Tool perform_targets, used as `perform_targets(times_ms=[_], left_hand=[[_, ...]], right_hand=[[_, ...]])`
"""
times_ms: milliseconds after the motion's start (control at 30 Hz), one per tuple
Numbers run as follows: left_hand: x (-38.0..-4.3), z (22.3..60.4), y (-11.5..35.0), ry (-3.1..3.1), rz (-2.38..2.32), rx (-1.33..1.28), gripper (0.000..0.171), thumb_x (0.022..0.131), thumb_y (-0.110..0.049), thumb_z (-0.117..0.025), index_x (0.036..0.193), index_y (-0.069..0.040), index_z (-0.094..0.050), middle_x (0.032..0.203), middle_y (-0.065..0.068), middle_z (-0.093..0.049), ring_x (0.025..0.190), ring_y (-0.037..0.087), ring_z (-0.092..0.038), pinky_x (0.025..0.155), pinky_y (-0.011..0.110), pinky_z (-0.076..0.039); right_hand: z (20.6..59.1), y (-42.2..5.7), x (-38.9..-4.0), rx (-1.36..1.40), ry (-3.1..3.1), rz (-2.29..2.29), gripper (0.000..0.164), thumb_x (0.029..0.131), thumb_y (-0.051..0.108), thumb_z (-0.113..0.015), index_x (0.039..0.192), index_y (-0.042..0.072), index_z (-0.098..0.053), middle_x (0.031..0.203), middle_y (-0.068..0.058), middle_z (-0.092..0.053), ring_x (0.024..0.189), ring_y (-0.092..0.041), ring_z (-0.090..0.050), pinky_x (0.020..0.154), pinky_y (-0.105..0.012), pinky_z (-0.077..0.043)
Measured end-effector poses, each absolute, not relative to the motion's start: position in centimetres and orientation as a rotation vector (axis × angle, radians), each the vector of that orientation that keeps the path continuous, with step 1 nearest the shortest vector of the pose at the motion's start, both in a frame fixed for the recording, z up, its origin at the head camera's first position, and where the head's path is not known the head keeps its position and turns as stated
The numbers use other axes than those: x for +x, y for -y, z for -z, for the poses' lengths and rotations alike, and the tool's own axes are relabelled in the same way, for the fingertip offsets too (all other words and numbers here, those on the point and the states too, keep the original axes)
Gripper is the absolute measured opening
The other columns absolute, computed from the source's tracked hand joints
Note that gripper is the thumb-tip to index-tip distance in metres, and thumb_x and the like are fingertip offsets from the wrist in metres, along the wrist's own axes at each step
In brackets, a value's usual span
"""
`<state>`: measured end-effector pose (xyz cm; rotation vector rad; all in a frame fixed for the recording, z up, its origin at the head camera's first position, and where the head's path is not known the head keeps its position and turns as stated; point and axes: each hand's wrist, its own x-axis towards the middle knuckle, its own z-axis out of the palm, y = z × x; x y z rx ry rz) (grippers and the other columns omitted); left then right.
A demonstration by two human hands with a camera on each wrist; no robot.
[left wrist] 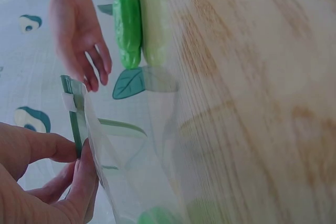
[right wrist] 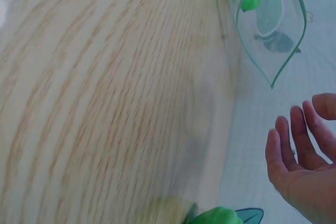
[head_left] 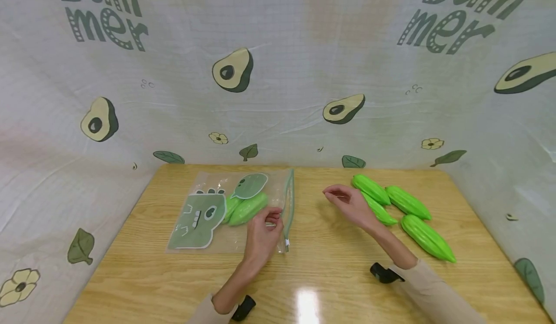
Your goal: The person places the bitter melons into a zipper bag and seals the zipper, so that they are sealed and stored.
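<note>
A clear zip bag (head_left: 243, 239) with a green cartoon dinosaur print lies on the table's left half. Two bright green, ridged, cucumber-like vegetables (head_left: 248, 210) show inside it. My left hand (head_left: 263, 232) pinches the bag's rim between thumb and fingers, near the green zip strip (left wrist: 74, 114). The bag's mouth (right wrist: 273, 30) gapes toward the right. To the right of that mouth, my right hand (head_left: 347, 205) hangs above the table, fingers loosely bent and holding nothing. Several more green ridged vegetables (head_left: 408, 202) lie just right of it.
The wooden table (head_left: 330, 275) reflects a bright spot at its front. A pale cloth (head_left: 286, 97) printed with avocados and leaves hangs behind the table and along its sides. Each wrist wears a black camera (head_left: 384, 273).
</note>
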<state>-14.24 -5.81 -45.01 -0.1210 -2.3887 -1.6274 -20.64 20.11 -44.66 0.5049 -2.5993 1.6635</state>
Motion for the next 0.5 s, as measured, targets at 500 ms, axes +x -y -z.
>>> perform_targets(times_ms=[500], left_hand=[[-14.1, 44.8, 5.9, 2.383, 1.626, -0.129, 0.020, 0.085, 0.010, -0.067, 0.103, 0.002, -0.073, 0.092, 0.011, -0.072, 0.082, 0.021, -0.070, 0.068, 0.025, -0.059]], right_hand=[[44.3, -22.4, -19.7, 0.381, 2.626, -1.469, 0.029, 0.104, 0.021, -0.062, 0.124, 0.001, -0.068, 0.119, -0.016, -0.070, 0.113, -0.029, -0.065, 0.100, -0.034, -0.051]])
